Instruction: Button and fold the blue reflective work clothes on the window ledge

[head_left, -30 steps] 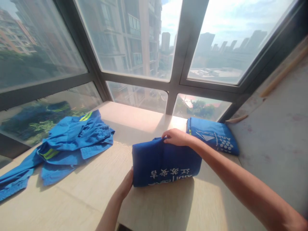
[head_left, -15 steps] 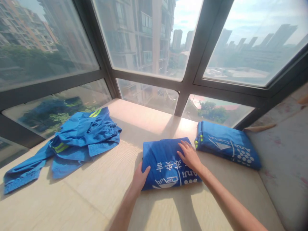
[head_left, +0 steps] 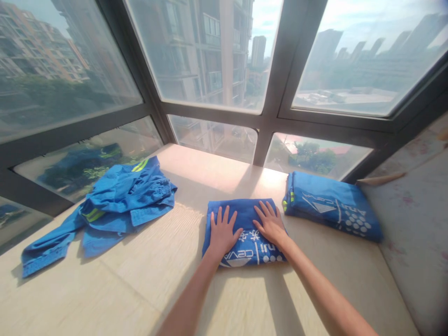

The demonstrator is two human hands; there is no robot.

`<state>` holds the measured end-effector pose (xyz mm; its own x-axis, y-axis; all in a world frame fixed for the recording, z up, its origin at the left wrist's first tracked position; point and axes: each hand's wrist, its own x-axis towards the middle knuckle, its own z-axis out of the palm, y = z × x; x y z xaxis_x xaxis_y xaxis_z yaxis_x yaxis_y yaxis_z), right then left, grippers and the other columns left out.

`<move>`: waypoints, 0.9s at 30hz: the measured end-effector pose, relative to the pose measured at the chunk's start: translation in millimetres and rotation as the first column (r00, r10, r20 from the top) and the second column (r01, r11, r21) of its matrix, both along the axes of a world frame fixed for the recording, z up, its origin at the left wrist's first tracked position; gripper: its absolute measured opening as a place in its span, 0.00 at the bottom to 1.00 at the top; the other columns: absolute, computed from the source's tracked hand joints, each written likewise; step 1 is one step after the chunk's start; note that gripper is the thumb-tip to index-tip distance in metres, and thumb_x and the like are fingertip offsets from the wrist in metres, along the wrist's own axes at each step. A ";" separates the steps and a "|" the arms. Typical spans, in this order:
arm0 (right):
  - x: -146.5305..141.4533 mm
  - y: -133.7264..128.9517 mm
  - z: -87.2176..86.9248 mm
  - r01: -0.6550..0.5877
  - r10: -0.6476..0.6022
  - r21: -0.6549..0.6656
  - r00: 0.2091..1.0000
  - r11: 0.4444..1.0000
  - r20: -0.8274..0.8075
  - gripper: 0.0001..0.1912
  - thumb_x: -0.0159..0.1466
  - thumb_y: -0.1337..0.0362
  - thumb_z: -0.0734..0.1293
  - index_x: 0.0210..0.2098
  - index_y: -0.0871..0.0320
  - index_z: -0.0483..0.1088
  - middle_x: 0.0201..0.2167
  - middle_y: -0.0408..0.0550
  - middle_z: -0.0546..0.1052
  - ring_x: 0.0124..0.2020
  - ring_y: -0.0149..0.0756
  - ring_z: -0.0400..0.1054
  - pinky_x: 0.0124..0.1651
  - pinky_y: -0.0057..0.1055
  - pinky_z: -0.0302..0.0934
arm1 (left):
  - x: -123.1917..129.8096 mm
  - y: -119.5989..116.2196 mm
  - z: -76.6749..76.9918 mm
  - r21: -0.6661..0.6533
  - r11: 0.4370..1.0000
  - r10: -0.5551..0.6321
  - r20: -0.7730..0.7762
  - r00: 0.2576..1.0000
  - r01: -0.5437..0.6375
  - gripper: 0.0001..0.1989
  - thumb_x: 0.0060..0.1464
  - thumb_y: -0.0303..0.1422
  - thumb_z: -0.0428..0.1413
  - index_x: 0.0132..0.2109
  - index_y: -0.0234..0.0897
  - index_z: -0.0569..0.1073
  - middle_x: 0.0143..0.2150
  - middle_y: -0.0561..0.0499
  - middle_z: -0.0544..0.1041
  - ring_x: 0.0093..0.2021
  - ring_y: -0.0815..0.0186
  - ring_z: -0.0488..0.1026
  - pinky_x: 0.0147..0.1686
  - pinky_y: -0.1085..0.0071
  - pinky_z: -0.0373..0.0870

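l hand (head_left: 223,233), r hand (head_left: 272,226), both bare (slim forearms (head_left: 194,291) too)

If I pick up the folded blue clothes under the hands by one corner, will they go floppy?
The folded blue clothes would probably flop open, since they look like soft folded cloth. Pushed, they'd likely slide rather than roll, because they lie flat on the pale surface.

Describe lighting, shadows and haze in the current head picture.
Head view: daylight from the windows brightens the ledge; head view: forearm shadows fall on it toward the camera; head view: distant buildings look pale and hazy, while left hand and right hand look sharper.
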<state>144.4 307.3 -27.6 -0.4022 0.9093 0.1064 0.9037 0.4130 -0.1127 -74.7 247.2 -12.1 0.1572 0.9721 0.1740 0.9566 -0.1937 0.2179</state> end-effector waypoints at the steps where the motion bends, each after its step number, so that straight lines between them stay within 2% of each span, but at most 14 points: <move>1: 2.9 2.8 -6.6 0.021 -0.021 -0.016 1.000 1.000 0.002 0.31 0.71 0.49 0.55 0.70 0.52 0.56 0.73 0.51 0.52 0.72 0.53 0.42 0.70 0.56 0.36 | -1.8 4.3 -9.5 -0.009 1.000 0.008 -0.004 1.000 -0.008 0.34 0.62 0.49 0.50 0.71 0.46 0.58 0.74 0.43 0.52 0.73 0.37 0.43 0.66 0.33 0.34; 4: 8.3 10.7 -22.4 0.031 -0.031 -0.056 1.000 0.998 -0.005 0.32 0.71 0.48 0.55 0.71 0.52 0.53 0.73 0.50 0.51 0.72 0.51 0.42 0.69 0.52 0.40 | -8.4 9.0 -31.4 0.003 1.000 0.028 -0.007 1.000 -0.028 0.34 0.62 0.50 0.50 0.72 0.48 0.57 0.74 0.44 0.53 0.73 0.39 0.45 0.66 0.34 0.37; 7: 7.8 15.0 -28.3 0.018 -0.019 -0.057 1.000 0.998 -0.003 0.33 0.71 0.47 0.55 0.71 0.52 0.53 0.73 0.49 0.52 0.72 0.50 0.42 0.69 0.49 0.41 | -10.2 8.8 -36.7 0.015 0.999 0.036 0.002 0.999 -0.036 0.34 0.62 0.50 0.50 0.71 0.49 0.57 0.74 0.45 0.54 0.73 0.39 0.46 0.66 0.35 0.38; 12: 7.6 0.5 -27.7 0.038 -0.038 -0.030 0.999 0.999 -0.001 0.32 0.72 0.48 0.54 0.71 0.52 0.54 0.73 0.50 0.53 0.72 0.51 0.44 0.69 0.51 0.40 | -7.0 0.8 -29.2 -0.036 0.999 0.027 -0.017 0.999 -0.028 0.34 0.61 0.50 0.51 0.71 0.47 0.58 0.75 0.43 0.52 0.73 0.40 0.46 0.66 0.35 0.38; 17: 18.3 -41.2 -25.1 0.075 -0.076 -0.042 0.997 0.996 -0.022 0.32 0.71 0.48 0.54 0.70 0.52 0.56 0.73 0.50 0.53 0.72 0.53 0.44 0.69 0.54 0.40 | -0.1 -31.2 -26.4 -0.034 0.999 -0.021 -0.027 0.999 0.020 0.34 0.61 0.49 0.52 0.71 0.47 0.57 0.75 0.43 0.52 0.73 0.40 0.46 0.67 0.35 0.38; 20: 23.1 -67.9 -17.1 0.093 -0.093 -0.045 0.996 0.995 -0.010 0.32 0.70 0.49 0.55 0.69 0.55 0.58 0.72 0.52 0.54 0.72 0.55 0.45 0.69 0.58 0.38 | 7.8 -50.4 -20.4 -0.007 0.999 -0.044 -0.036 0.998 0.044 0.34 0.60 0.47 0.54 0.70 0.47 0.60 0.74 0.42 0.55 0.72 0.40 0.48 0.66 0.34 0.40; 23: 19.1 -88.4 -4.7 0.125 -0.125 -0.010 0.992 0.992 -0.002 0.31 0.70 0.52 0.57 0.68 0.57 0.59 0.72 0.56 0.53 0.72 0.57 0.43 0.69 0.60 0.36 | 16.0 -59.3 -9.1 0.000 0.998 -0.065 -0.063 0.996 0.065 0.33 0.59 0.46 0.56 0.68 0.45 0.63 0.73 0.41 0.57 0.72 0.39 0.49 0.67 0.34 0.39; 27: 3.7 -100.0 5.2 0.066 -0.067 -0.008 0.997 0.998 -0.038 0.30 0.70 0.53 0.58 0.69 0.50 0.57 0.73 0.51 0.51 0.73 0.55 0.42 0.69 0.59 0.37 | 22.4 -56.8 0.2 0.014 0.996 -0.092 -0.080 0.993 0.094 0.31 0.61 0.49 0.53 0.68 0.48 0.63 0.73 0.45 0.56 0.72 0.42 0.49 0.67 0.36 0.40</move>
<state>148.1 207.3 -22.4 -0.3366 0.9347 0.1144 0.9241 0.3513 -0.1507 -52.3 190.4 -11.9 0.2606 0.9495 0.1745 0.9483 -0.2857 0.1382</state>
